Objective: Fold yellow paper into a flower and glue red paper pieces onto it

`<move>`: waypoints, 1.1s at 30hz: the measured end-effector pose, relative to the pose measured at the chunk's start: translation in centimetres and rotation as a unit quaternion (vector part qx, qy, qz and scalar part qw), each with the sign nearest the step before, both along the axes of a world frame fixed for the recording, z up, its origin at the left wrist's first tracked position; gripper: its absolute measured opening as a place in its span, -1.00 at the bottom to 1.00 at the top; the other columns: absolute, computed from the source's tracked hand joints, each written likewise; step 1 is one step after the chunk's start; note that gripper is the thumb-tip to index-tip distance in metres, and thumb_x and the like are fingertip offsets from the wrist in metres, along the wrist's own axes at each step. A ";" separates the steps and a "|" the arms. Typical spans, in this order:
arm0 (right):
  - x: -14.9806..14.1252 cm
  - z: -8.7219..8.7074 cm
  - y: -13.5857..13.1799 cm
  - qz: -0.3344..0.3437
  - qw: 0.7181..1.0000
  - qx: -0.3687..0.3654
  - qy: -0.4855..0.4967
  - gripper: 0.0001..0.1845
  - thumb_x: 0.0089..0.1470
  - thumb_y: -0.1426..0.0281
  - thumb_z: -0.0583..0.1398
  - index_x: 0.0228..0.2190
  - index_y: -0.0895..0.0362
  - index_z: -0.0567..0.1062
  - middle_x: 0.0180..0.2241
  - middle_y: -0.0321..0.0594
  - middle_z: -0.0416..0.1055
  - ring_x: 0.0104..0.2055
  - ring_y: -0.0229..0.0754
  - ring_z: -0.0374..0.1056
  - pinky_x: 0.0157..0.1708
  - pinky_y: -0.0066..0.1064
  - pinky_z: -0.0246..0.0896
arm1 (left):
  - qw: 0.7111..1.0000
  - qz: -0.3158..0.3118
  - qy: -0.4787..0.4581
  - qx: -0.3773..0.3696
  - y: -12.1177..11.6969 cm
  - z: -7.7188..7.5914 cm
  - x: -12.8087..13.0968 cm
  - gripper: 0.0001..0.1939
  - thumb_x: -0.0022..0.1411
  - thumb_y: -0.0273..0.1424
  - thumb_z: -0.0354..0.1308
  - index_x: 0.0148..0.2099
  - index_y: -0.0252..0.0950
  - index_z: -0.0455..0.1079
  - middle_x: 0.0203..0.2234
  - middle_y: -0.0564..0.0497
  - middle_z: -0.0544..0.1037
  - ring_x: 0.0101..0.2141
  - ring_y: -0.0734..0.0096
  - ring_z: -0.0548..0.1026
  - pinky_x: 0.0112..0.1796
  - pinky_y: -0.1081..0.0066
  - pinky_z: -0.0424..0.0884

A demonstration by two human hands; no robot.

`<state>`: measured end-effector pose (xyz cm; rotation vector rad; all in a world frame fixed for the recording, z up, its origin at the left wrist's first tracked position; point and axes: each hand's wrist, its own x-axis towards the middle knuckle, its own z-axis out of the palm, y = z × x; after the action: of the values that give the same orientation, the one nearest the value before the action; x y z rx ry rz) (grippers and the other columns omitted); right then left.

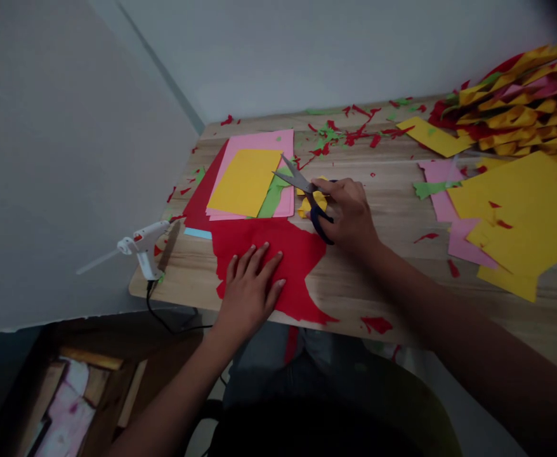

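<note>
My left hand point(251, 284) lies flat with fingers stretched out on a ragged red paper sheet point(292, 266) near the front edge of the wooden table point(393, 209). My right hand point(347, 214) is closed on the dark handles of a pair of scissors point(303, 188), whose blades stand apart and point left over a small yellow paper piece point(313, 202). A stack of pink, yellow, green and red sheets point(250, 181) lies just left of the blades.
A white glue gun point(143, 244) stands at the table's left corner with its cord hanging down. Large yellow and pink sheets point(521, 216) cover the right side. A heap of folded yellow and red paper point(521, 101) sits at the back right. Red and green scraps point(349, 130) litter the far side.
</note>
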<state>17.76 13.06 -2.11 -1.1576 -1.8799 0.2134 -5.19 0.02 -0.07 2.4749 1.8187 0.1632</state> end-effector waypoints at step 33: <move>1.0 1.2 -26.8 -0.013 0.712 -0.632 0.305 -0.50 0.11 0.02 0.25 0.03 -0.06 0.43 -0.13 -0.13 0.53 -0.10 -0.04 0.48 -0.03 -0.21 0.37 | 0.995 0.050 -0.076 -0.034 -1.5 -0.6 5.4 -0.44 0.37 -0.37 -0.04 0.38 -0.27 0.18 0.42 -0.27 0.03 0.38 -0.16 0.03 0.24 -0.29 0.06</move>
<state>18.75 -13.76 -0.87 -1.6249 -0.9356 1.8405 0.24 -1.45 -0.69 2.2613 1.8525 0.2824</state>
